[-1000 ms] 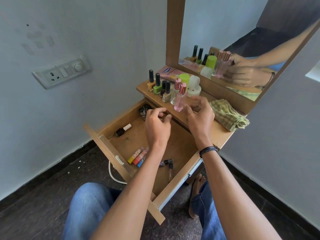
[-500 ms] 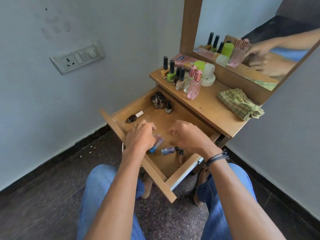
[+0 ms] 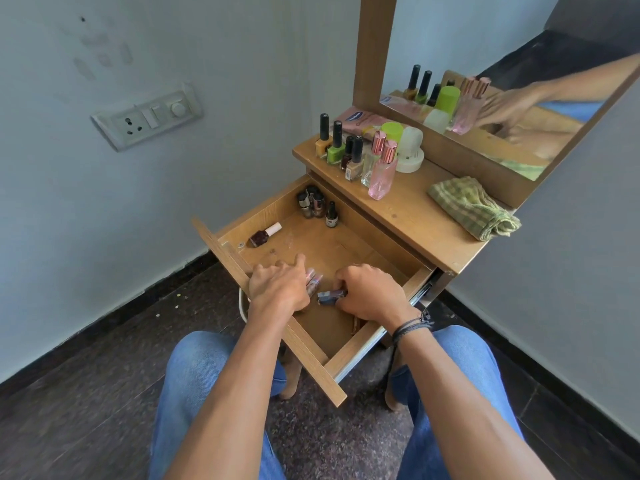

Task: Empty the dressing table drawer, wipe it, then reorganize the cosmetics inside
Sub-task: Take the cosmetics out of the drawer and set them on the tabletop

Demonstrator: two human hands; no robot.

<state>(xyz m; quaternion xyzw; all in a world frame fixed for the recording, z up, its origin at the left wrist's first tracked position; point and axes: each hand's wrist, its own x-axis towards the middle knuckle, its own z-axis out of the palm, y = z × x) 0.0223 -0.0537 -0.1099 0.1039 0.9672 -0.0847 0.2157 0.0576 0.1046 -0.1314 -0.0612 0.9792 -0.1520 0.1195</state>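
Drawer [image 3: 346, 251]: pulled fully out at frame centre, wood-grain laminate, flat bare floor, metal runner on its right side.

Left hand [image 3: 277, 287]: fingers curled round a few slim tubes [image 3: 313, 280], glossy pinkish, low in the drawer by the front panel; one digit sticks out straight.

Right hand [image 3: 370, 294]: fingers curled, pinching a short blue-grey tube [image 3: 329, 296] just right of those.

White-capped dark polish bottle [image 3: 265, 234] lies on its side at the drawer's left wall. Small dark bottles [image 3: 311, 204] stand clustered in the far corner.

Tabletop [image 3: 415, 216], same laminate: tall black-capped polish bottles [image 3: 337, 147], two square pink glass bottles [image 3: 382, 171] with rose-metal caps, and a folded green checked cloth [image 3: 472, 207] at right.

Wood-framed mirror [image 3: 485, 64] upper right. Plain pale wall, white switch plate [image 3: 147, 116] upper left, dark speckled stone floor [image 3: 86, 375].
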